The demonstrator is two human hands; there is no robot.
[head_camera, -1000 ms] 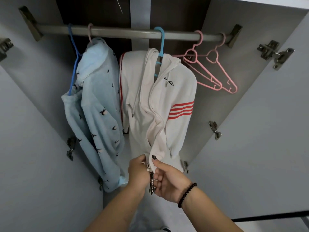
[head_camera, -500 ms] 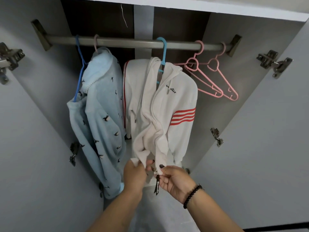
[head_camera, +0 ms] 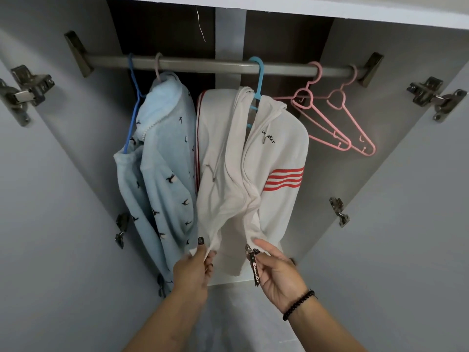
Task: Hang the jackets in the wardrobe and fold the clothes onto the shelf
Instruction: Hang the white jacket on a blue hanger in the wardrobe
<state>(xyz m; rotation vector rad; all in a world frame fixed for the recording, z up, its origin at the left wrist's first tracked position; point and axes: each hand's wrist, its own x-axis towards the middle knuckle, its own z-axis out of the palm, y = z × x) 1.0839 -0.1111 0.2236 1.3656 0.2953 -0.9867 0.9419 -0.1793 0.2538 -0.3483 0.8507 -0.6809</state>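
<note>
Hems of the white jacket (head_camera: 243,174) sit one in each of our hands, parted at the bottom. Our left hand (head_camera: 194,266) pinches the left front edge between thumb and fingers, and our right hand (head_camera: 275,270) pinches the other edge right at the zipper slider, its dark pull tab (head_camera: 254,268) dangling across the palm. We judge this grip is meant to bring the two zipper ends together, so the jacket closes and sits square on its hanger. The jacket hangs on a blue hanger (head_camera: 258,80) from the wardrobe rail (head_camera: 215,66), with the light blue jacket (head_camera: 165,161) just beside it on the left and touching it. Two bare pink hangers (head_camera: 335,118) hang to the right, presumably for further jackets. No folded clothes or shelf for them are identifiable here.
</note>
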